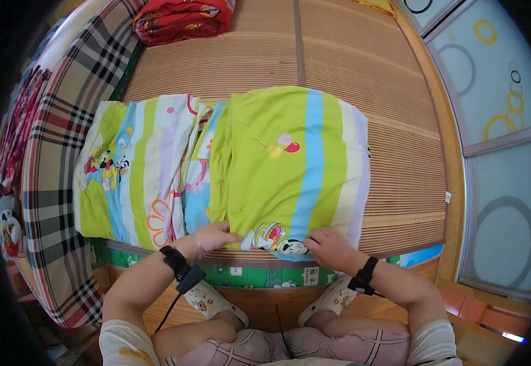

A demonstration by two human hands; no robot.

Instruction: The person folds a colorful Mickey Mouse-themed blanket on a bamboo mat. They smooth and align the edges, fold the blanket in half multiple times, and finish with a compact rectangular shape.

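Note:
A folded quilt [271,165] with green, blue, white and lilac stripes and cartoon figures lies across the bed, its right part folded over in a smooth panel. Its left part [137,134] is flatter, and bunched folds run between the two. My left hand [212,236] is closed on the quilt's near edge, close to those folds. Farther right along the same edge, my right hand [334,247] pinches the fabric beside a cartoon figure. Both hands wear dark wrist straps.
A brown slatted mat [406,165] covers the bed, with a green patterned mattress side [265,277] below it. A rolled red quilt [183,21] lies at the far left. Plaid cloth [52,213] drapes the left side; frosted sliding doors [503,165] stand at right.

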